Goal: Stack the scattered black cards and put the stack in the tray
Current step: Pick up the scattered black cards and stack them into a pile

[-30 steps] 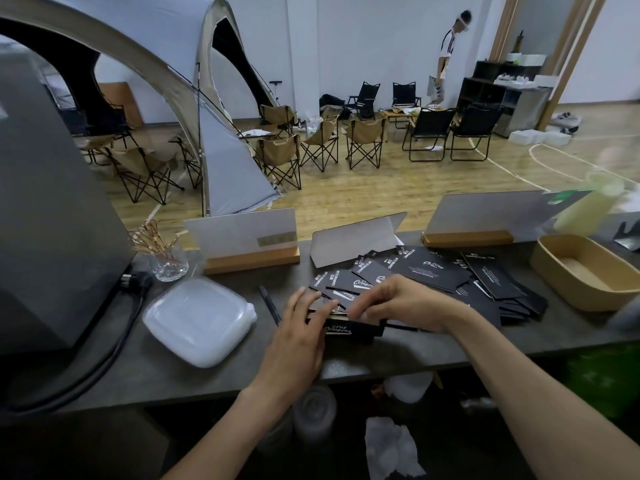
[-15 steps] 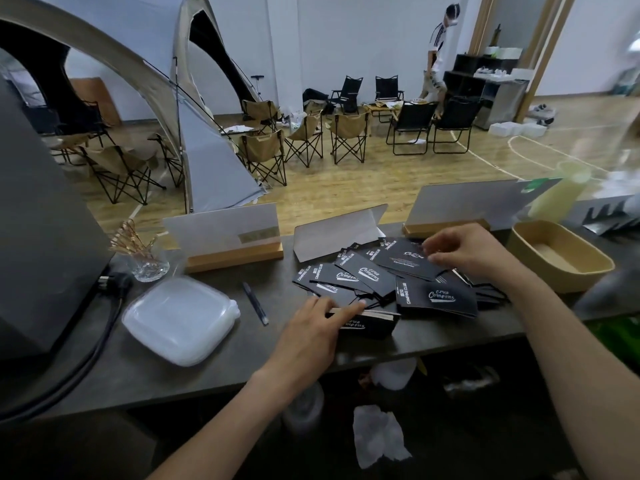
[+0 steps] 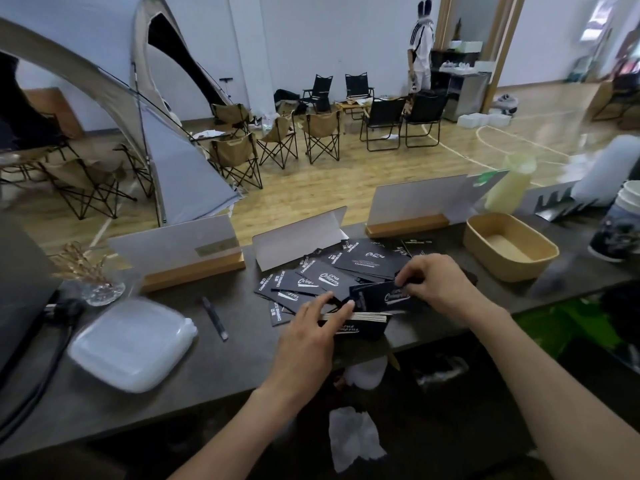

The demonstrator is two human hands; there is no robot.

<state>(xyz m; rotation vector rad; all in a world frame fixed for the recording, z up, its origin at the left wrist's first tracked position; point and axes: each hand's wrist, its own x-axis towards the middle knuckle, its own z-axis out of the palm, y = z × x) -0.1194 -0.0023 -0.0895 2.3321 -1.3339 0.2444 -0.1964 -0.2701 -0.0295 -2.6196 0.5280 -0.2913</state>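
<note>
A dark grey worktop (image 3: pixel 214 368) runs across the view, its near edge toward the person. At its left end stands a big dark grey box (image 3: pixel 17 292), with black cables (image 3: pixel 52 362) trailing from it along the surface. Just right of those lies a white square plastic lidded container (image 3: pixel 130 342), near the front edge. Along the back edge stand two white sign boards in wooden bases, one left of centre (image 3: pixel 180 249) and one right of centre (image 3: pixel 415 206), with a folded white card tent (image 3: pixel 298 237) between them. Toward the right end sits the tan oval tray (image 3: pixel 510 249), apart from the cards.

The scattered black cards with white lettering (image 3: pixel 346 265) lie overlapping in the middle of the worktop, in front of the card tent. At the front edge of that spread rests the gathered stack of black cards (image 3: pixel 360 323), its pale edges showing. The left hand (image 3: pixel 308 336) lies against the stack's left end, fingers fairly straight with the thumb over the top. The right hand (image 3: pixel 436 284) hovers just behind the stack, fingers curled, pinching a single black card (image 3: pixel 377 294) tilted over it.

A small clear glass of wooden picks (image 3: pixel 93 278) sits beside the box, and a thin dark pen (image 3: pixel 214 317) lies between the container and the cards.
</note>
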